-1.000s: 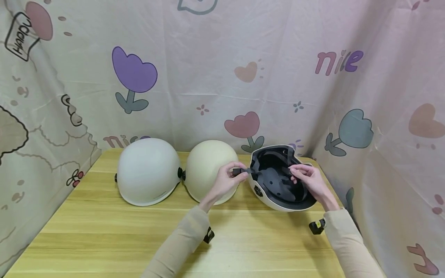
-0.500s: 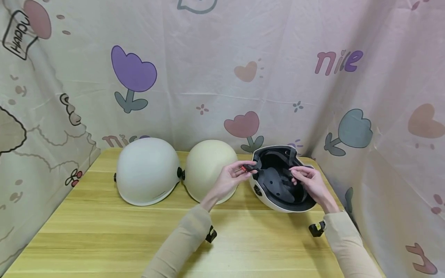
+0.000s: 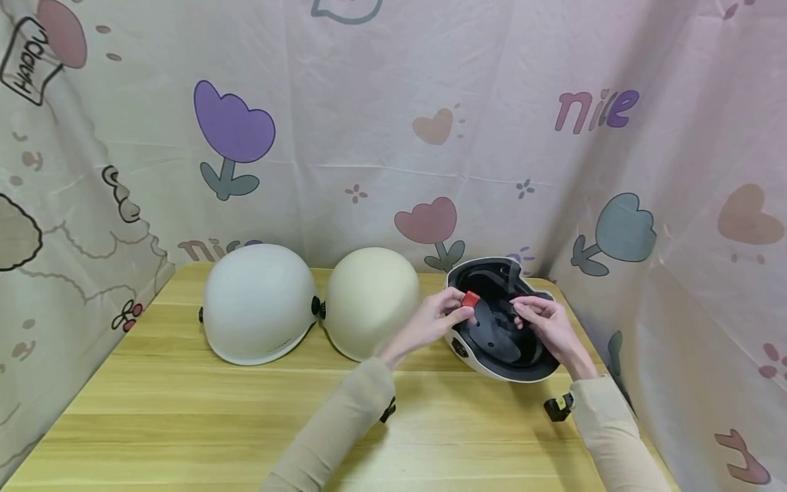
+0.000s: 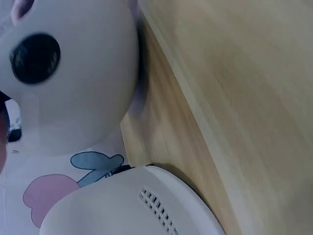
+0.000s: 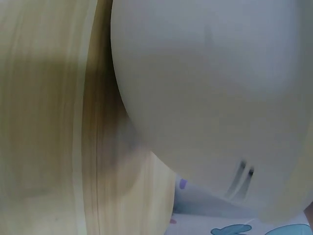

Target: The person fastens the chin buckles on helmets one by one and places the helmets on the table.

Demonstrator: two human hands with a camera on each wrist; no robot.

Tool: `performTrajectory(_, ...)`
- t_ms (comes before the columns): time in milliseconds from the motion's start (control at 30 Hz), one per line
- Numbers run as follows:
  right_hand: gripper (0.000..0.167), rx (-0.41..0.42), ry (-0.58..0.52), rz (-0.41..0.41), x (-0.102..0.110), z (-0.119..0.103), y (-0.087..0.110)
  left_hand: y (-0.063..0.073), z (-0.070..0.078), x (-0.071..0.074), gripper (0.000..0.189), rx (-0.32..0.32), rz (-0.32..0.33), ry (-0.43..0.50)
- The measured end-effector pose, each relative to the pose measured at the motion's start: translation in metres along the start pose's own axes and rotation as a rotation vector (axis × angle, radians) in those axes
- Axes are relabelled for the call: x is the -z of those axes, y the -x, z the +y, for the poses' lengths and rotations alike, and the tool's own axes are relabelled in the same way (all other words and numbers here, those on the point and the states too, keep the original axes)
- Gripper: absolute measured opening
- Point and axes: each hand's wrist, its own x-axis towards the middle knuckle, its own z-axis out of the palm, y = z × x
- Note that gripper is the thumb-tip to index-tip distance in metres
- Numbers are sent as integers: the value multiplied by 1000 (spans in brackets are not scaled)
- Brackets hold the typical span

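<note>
A white helmet [image 3: 492, 372] lies on its back at the right of the table, its black padded inside facing up toward me. Over its left rim, my left hand [image 3: 430, 320] pinches a red buckle [image 3: 471, 299] of the chin strap between thumb and fingers. My right hand [image 3: 547, 328] is above the right part of the opening, pinching a small dark strap end that its fingertips mostly hide. Both wrist views show chiefly the outer shell, with a round black knob [image 4: 35, 58] in the left one; there the grips are out of sight.
Left of the open helmet, a cream helmet [image 3: 371, 301] and a pale grey-white helmet [image 3: 261, 307] stand dome up side by side. The wooden table [image 3: 203, 424] runs back to a printed cloth [image 3: 344, 116] behind and at both sides.
My left hand has moved right with the buckle, from beside the helmet to over its opening, and the buckle's red face has turned into view. My right hand has stayed nearly in place.
</note>
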Motion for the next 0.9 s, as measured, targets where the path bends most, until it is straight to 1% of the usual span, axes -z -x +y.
performTrajectory(67,24,5,-10,0,-1,1,0,-3,-2,-1,23,-10,-47,-17)
performTrajectory(133,25,14,-13,-7,-1,1,0,-4,-3,-2,25,-18,-79,-36)
performTrajectory(233,26,21,-10,-11,-2,0,-1,-5,-4,-1,26,-4,-86,-81)
performTrajectory(400,27,23,18,-36,-4,-2,-2,-3,-4,0,23,44,-75,-134)
performTrajectory(533,22,37,106,-73,-5,-3,-5,-3,-7,0,22,59,-75,-152)
performTrajectory(667,19,42,216,-99,-7,-6,-7,-4,-11,0,22,68,-52,-172)
performTrajectory(800,25,5,307,-93,-10,-8,-7,-4,-13,0,22,75,-25,-211)
performTrajectory(900,29,-38,370,-71,-11,-10,-8,-4,-13,1,23,82,-23,-237)
